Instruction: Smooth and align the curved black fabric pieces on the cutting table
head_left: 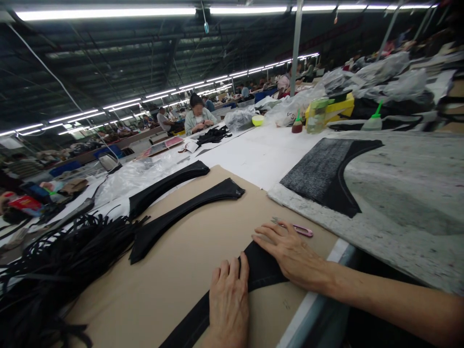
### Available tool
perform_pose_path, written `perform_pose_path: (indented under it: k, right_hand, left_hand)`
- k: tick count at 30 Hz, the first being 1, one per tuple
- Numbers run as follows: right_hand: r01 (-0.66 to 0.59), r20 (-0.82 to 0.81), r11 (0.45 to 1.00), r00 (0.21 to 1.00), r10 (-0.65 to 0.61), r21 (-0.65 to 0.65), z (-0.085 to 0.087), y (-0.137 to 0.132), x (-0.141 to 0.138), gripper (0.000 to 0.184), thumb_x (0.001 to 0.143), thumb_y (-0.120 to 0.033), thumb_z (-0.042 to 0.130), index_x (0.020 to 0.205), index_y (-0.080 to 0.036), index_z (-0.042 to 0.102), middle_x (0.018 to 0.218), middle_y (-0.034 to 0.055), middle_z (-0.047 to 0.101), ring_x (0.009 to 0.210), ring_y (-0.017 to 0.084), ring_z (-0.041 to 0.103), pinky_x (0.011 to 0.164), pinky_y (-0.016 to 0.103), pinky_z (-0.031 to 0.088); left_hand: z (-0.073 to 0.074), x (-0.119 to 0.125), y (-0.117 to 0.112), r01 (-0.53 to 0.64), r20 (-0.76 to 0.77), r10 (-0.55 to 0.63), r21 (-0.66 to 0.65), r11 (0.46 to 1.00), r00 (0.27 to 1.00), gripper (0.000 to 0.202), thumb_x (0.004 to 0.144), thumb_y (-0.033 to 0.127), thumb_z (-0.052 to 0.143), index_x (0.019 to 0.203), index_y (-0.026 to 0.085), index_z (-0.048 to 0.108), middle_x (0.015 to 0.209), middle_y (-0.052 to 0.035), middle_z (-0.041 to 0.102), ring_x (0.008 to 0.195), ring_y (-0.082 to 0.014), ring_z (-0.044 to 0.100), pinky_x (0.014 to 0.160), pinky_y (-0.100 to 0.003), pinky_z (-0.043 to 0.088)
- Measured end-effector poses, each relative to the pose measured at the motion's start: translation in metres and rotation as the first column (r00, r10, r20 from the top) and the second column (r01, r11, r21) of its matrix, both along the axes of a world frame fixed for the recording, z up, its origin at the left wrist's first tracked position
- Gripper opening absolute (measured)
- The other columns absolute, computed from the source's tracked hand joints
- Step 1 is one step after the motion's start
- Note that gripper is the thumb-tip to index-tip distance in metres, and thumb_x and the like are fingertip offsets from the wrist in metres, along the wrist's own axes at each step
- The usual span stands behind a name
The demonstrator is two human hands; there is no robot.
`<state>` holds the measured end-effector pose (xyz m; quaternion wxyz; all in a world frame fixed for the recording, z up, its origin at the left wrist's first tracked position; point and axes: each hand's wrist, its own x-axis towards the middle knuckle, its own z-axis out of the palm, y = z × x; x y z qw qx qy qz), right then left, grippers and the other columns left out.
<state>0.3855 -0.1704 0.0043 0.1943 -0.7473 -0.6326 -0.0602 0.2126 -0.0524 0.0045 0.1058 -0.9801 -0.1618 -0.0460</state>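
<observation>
A black curved piece of leather or fabric [263, 268] lies on the tan board in front of me. My left hand [229, 292] rests on its narrow part, fingers extended and pressing down. On its wide end lies my right hand [290, 249], palm down with fingers stretched out toward the left. Just beyond the right fingers are small pink-handled thread snips [302, 231], partly covered by that hand. Further left on the board sit two stacks of similar curved black pieces, a nearer stack [181, 212] and a farther stack [170, 181].
A heap of black strips [68, 266] spreads over the left side. At right, a stained pale slab [409, 193] bears a black panel [329, 169]. Behind stand a red glue bottle [297, 125], a clear jar [316, 117] and a yellow bin [339, 107]. A person [198, 116] works across the table.
</observation>
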Motion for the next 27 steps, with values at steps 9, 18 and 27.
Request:
perform_pose_path:
  k: [9,18,27]
  right_hand:
    - [-0.049,-0.005,0.999,0.999,0.049,-0.017,-0.002,0.007,-0.003,0.043,0.081,-0.003,0.043,0.118,-0.018,0.06,0.117,0.0099,0.062,0.113,0.026,0.048,0.103,0.053,0.022]
    - [-0.174,-0.01,0.985,0.985,0.174,-0.004,-0.01,0.016,-0.019,0.055,0.076,0.0,0.04,0.125,-0.017,0.057,0.12,0.01,0.06,0.106,0.024,0.053,0.094,0.044,0.036]
    - [-0.245,0.221,0.949,0.955,0.2,0.197,-0.052,0.022,0.006,0.065,0.071,-0.006,0.044,0.129,-0.033,0.055,0.116,0.0099,0.065,0.098,0.03,0.057,0.089,0.055,0.032]
  left_hand:
    - [-0.006,0.0,-0.001,-0.006,0.051,0.002,0.063,0.998,0.999,0.053,0.086,0.01,0.052,0.138,0.018,0.046,0.108,-0.0063,0.064,0.095,-0.0239,0.055,0.082,-0.039,0.047]
    - [-0.012,-0.005,-0.004,-0.051,0.115,0.043,0.063,0.997,0.992,0.048,0.088,0.01,0.05,0.136,0.011,0.046,0.103,-0.0064,0.064,0.088,-0.0201,0.055,0.076,-0.034,0.048]
    - [0.001,-0.034,-0.011,-0.135,0.121,0.144,-0.079,0.988,0.982,0.038,0.096,0.019,0.042,0.13,0.004,0.049,0.115,-0.0111,0.062,0.102,-0.0188,0.055,0.092,-0.03,0.048]
